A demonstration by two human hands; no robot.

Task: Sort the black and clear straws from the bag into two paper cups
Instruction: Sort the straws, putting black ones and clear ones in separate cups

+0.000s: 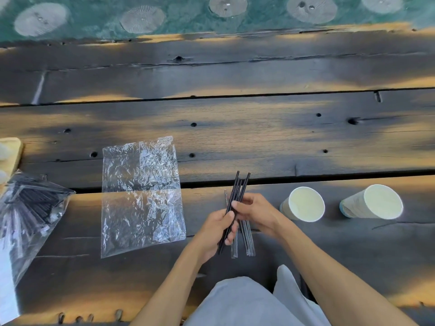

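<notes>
Head view: straws (236, 198) bunched at lower centre, left hand (217, 231) gripping black ones, right hand (255, 211) pinching the rest. Paper cups (303, 204) stand empty, right. Advice: fan the bundle, separate clear from black before dropping.

Two bare forearms reach forward, hands meeting close together at centre.

The left hand (217, 228) sits lower, fingers curled round a bundle of straws (235, 203), thumb laid on top. The right hand (255, 211) sits just above and right, its fingertips (235, 204) pinching the same bundle, wrist bent inward.
</notes>
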